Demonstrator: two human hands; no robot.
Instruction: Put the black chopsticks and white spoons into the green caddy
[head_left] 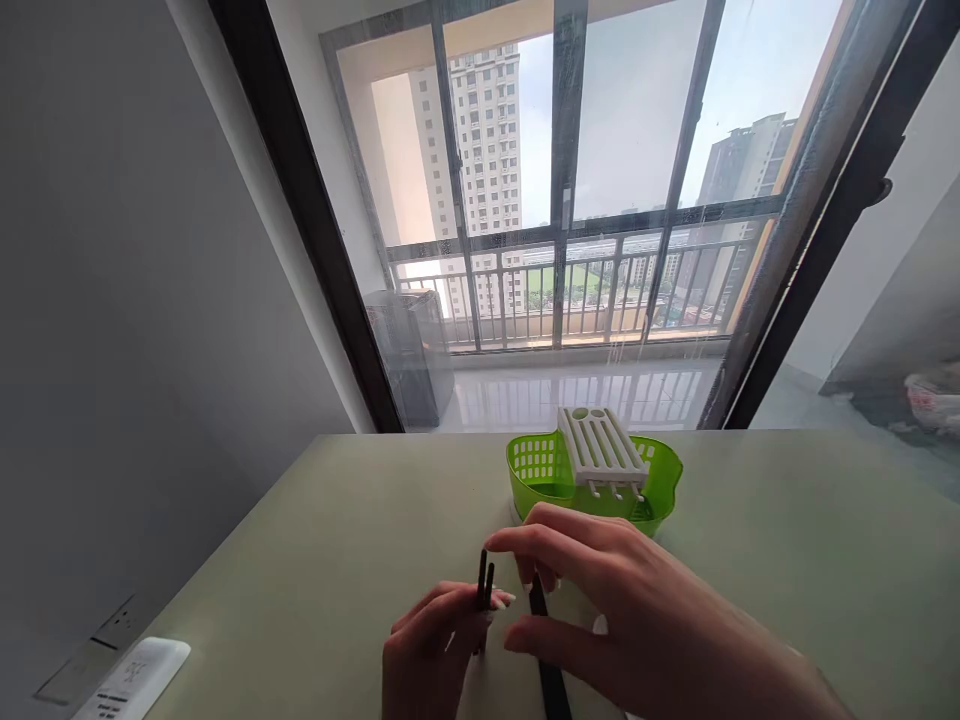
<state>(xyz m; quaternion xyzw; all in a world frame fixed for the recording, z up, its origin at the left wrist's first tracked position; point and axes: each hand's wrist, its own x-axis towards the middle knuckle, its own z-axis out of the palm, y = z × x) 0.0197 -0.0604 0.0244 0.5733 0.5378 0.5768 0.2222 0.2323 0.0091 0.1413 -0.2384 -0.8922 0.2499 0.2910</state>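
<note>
A: Where are the dark sticks [481,580]?

B: Upright in the left hand [431,640], near the middle of the counter [337,560]'s near side. I make out 2 slim tips, side by side, above the fingers.

A: And how are the hands set?

B: The left is closed around the sticks. The right hand [615,580] arches alongside, its thumb spread away from its fingers. Its index fingertip is at the top of the taller stick; I can't tell if it touches.

A: How would they handle?

B: Light and stiff, I'd judge, and perhaps a little slick. Being so thin, they could roll against each other, so a pinch across the 2 together, low on the shafts, seems best, leaving the tops free.

A: What lies close by?

B: A long dark strip [553,690] runs under the right hand; whether the fingers touch its far end is hidden. Beyond the knuckles sits the green basket [521,490], with a white slotted rack [609,478] tilted across it.

A: Any edges to mind?

B: The basket's rim and the rack's small hooks [616,493] face the right hand, so forward reach is tight there. The counter's far edge runs just behind the basket. Open room lies to the left, as far as the white device [146,670] by the left edge.
</note>
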